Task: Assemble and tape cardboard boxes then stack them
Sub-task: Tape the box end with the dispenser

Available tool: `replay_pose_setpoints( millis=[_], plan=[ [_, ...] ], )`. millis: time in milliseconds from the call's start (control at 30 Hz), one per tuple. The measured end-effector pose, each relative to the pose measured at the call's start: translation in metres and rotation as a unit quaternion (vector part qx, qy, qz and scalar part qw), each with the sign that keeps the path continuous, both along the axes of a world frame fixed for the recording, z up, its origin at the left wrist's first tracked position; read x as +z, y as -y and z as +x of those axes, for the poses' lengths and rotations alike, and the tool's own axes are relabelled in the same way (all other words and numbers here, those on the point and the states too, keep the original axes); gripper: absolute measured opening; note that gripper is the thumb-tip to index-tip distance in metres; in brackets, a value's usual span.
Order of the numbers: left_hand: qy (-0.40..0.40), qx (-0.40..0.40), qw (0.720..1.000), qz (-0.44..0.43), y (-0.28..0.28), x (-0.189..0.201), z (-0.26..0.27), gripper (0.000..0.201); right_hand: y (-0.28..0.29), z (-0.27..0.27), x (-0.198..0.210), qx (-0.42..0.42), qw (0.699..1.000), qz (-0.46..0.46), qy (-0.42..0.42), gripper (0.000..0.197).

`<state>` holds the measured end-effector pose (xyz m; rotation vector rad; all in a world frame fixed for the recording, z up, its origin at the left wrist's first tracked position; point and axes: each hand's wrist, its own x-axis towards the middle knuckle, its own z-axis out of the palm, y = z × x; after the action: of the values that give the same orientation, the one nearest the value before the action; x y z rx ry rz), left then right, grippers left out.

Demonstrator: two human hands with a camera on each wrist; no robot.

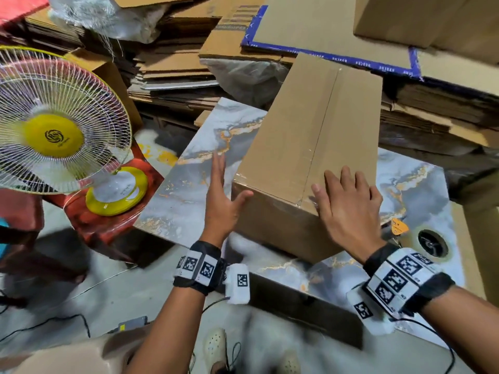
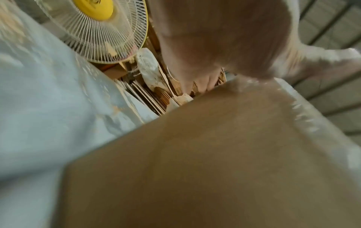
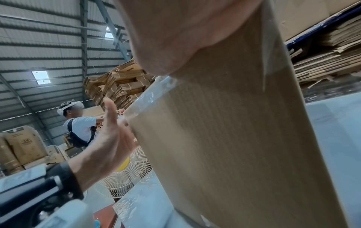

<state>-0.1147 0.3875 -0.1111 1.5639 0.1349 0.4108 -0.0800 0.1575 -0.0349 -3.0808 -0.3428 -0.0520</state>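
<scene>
We see the left hand (image 2: pixel 220 40) and box (image 2: pixel 195 169) only as blur in the left wrist view, fingertips hidden behind cardboard.

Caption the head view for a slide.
Right hand rests flat on a taped cardboard box on the marble-patterned table; open left hand touches its near corner.

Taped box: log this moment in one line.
box taped, on marble table | left hand open beside it | right hand flat on top
</scene>
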Motion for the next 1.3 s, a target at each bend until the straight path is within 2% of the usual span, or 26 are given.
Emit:
replay_pose_setpoints(
  millis=[100,233,367,533,633,667,733,767,833,933,1033,1100,1167,1300],
  plan=[
    [0.045,0.049,0.998,-0.004,0.015,0.01,0.009,0.131,0.001,0.0,0.0,-0.007,1.0,0.004,-0.008,0.076],
    [0.019,0.09,0.994,0.062,0.031,0.01,0.017,0.13,0.0,-0.001,-0.001,-0.009,1.0,0.006,-0.007,0.079],
    [0.042,0.073,0.992,0.097,0.023,0.001,0.016,0.128,-0.001,-0.002,0.001,-0.018,0.999,0.021,-0.015,0.085],
    [0.065,0.015,0.978,0.197,0.012,-0.003,0.014,0.088,-0.002,-0.005,0.005,-0.024,0.999,0.037,-0.026,0.092],
    [0.024,-0.007,0.97,0.243,0.006,0.007,0.01,0.085,-0.001,-0.006,0.006,-0.023,0.998,0.043,-0.03,0.088],
    [0.01,-0.012,0.953,0.302,0.002,0.013,0.01,0.089,-0.001,-0.007,0.006,-0.022,0.998,0.041,-0.03,0.086],
    [-0.017,-0.035,0.892,0.45,-0.004,0.025,0.011,0.097,-0.001,-0.006,0.007,-0.023,0.998,0.039,-0.037,0.085],
    [-0.022,-0.059,0.867,0.495,-0.004,0.032,0.011,0.102,-0.001,-0.005,0.007,-0.025,0.998,0.04,-0.044,0.083],
    [0.014,-0.116,0.85,0.513,0.001,0.049,0.012,0.106,0.0,-0.004,0.007,-0.02,0.997,0.049,-0.052,0.08],
    [0.074,-0.195,0.835,0.51,0.024,0.065,0.022,0.093,0.009,-0.001,0.015,0.0,0.989,0.105,-0.1,0.073],
    [0.061,-0.251,0.794,0.55,0.048,0.071,0.039,0.083,0.045,0.008,0.028,0.003,0.954,0.258,-0.15,0.038],
    [0.037,-0.252,0.749,0.612,0.057,0.07,0.044,0.089,0.078,0.008,0.026,-0.018,0.925,0.366,-0.102,0.027],
    [0.025,-0.239,0.713,0.658,0.061,0.066,0.047,0.087,0.106,-0.001,0.013,-0.049,0.906,0.416,-0.06,0.028],
    [0.007,-0.242,0.706,0.665,0.061,0.065,0.05,0.087,0.11,-0.034,-0.033,-0.068,0.85,0.522,-0.02,0.032]
  ],
)
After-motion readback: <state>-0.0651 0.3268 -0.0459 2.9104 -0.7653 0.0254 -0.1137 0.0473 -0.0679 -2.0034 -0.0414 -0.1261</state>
